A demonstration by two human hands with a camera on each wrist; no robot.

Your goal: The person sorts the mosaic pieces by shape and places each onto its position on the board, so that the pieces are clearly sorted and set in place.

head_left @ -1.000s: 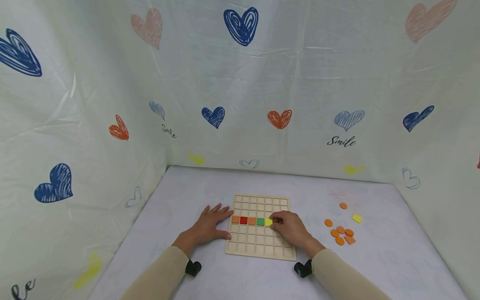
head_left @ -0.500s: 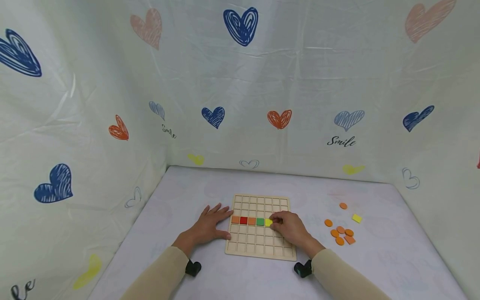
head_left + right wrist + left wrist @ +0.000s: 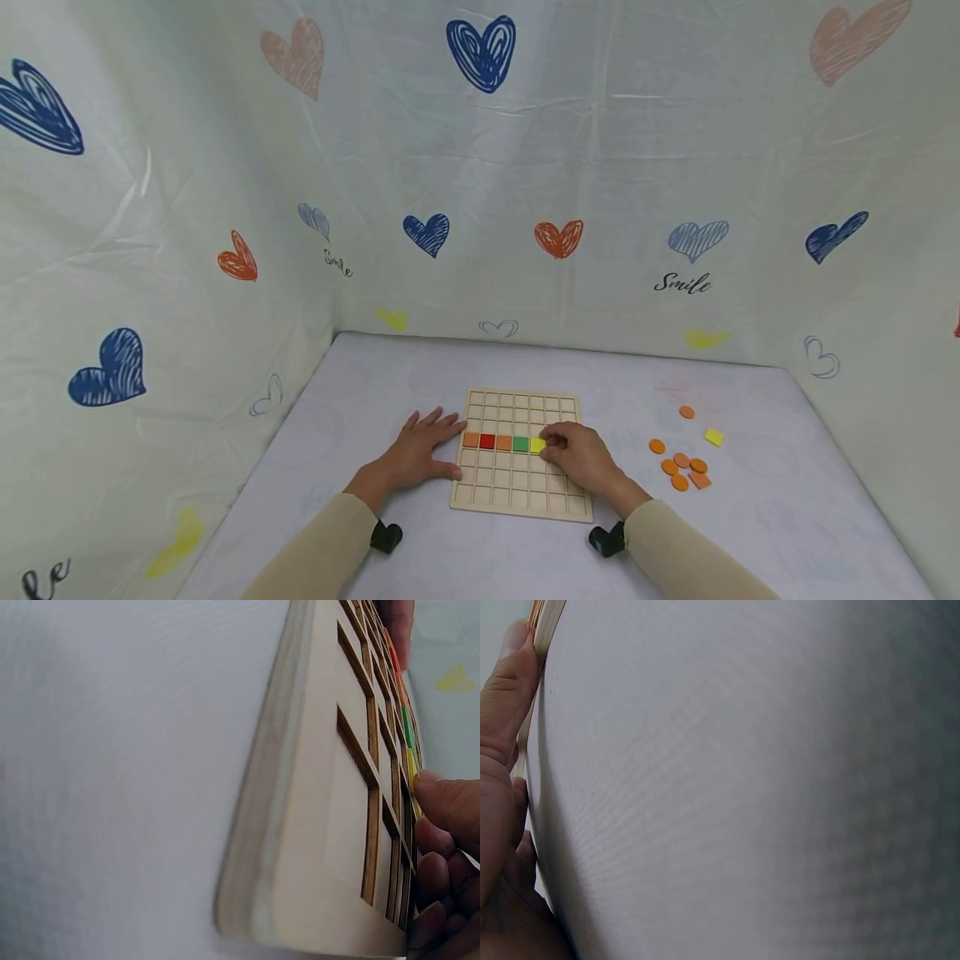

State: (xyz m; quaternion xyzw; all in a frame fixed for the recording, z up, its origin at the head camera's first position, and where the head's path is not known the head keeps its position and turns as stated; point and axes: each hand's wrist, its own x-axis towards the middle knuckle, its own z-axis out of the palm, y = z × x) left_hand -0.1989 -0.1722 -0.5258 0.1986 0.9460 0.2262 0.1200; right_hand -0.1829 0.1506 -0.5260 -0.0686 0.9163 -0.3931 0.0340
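Currently, from afar, I see left hand (image 3: 415,452) spread, touching left edge of gridded board (image 3: 519,481); right hand (image 3: 585,455) pinches yellow tile (image 3: 536,445) on it, just right of green tile (image 3: 521,444). Orange discs (image 3: 669,467) lie on table (image 3: 390,367), right of board.

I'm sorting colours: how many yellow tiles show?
2: a yellow tile on the board, at the right hand; a loose yellow tile on the table. The hand may hide others.

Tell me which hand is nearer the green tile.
Right. The right hand pinches the yellow tile beside the green tile; the left hand touches the left edge of the board, beyond the red tile.
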